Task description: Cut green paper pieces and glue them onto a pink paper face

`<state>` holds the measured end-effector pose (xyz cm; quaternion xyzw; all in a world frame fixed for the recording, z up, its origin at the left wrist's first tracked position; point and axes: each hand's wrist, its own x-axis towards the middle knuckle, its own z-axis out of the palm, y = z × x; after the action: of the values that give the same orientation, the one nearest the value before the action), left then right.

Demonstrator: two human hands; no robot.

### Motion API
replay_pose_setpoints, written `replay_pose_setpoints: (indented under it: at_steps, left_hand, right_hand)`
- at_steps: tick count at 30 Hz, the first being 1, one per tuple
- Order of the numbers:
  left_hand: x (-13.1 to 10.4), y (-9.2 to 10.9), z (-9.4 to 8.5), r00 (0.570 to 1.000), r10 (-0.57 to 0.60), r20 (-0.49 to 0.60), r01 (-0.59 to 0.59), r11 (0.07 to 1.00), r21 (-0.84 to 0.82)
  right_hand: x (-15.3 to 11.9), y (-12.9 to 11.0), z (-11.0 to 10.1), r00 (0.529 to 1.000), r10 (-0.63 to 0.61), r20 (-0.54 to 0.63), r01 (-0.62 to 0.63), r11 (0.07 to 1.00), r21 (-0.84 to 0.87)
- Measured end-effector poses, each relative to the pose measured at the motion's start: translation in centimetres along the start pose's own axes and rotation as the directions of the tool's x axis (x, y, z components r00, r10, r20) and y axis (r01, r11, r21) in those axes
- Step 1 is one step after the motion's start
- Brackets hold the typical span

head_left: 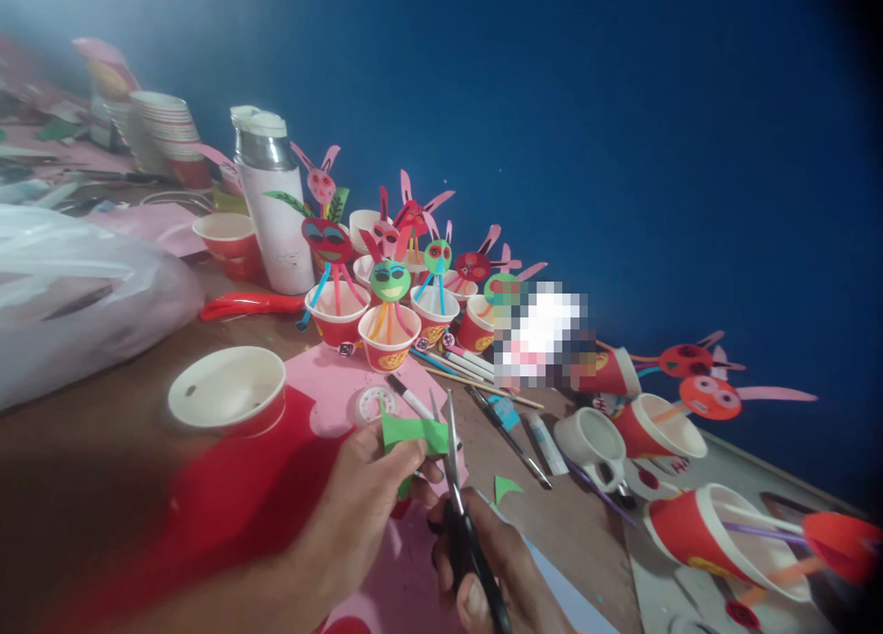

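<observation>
Between the fingers and thumb of my left hand [369, 487] is a piece of green paper [414, 433]. My right hand [507, 570] grips black-handled scissors [452, 473], their blades pointing up and slightly apart at the right edge of the green paper. Below both hands lie pink paper [393, 570] and red paper [255, 487]. A small green scrap [507, 489] rests on the table to the right of the scissors. A white ring-shaped disc [376, 404] and a marker [408, 397] are just beyond my left hand.
Several red paper cups with paper-faced figures [390, 335] stand at the back. An empty paper cup [227, 390] is on the left, near a white plastic bag [83, 293] and a tall flask [272, 201]. A white mug [590, 445] and tipped cups [717, 533] lie right.
</observation>
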<state>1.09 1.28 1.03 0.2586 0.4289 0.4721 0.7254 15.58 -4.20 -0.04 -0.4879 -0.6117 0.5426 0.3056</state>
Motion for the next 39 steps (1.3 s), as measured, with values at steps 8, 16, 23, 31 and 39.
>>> replay_pose_setpoints:
  at_steps: [8,16,23,31,39]
  left_hand:
    - [0.2,-0.3,-0.3,1.000,0.002,-0.016,-0.002,1.000,0.023]
    - [0.2,-0.4,-0.5,0.999,-0.008,-0.035,0.010,0.999,0.050]
    - [0.1,-0.2,-0.4,0.999,-0.013,-0.047,0.014,0.999,0.040]
    - [0.4,-0.2,-0.3,0.998,-0.020,-0.051,0.020,1.000,0.011]
    - [0.3,0.0,-0.4,0.997,-0.044,-0.059,0.045,0.999,0.025]
  right_hand:
    - [0.8,0.6,0.3,0.997,-0.032,0.074,0.027,0.997,0.069]
    - [0.8,0.8,0.5,0.995,-0.049,0.081,0.041,0.994,0.097]
    - [0.8,0.9,0.5,0.997,-0.046,0.059,0.040,0.995,0.097]
    - [0.8,1.9,0.5,0.997,-0.053,0.049,0.049,0.995,0.091]
    - [0.7,1.3,0.4,0.999,-0.032,0.022,0.030,0.996,0.088]
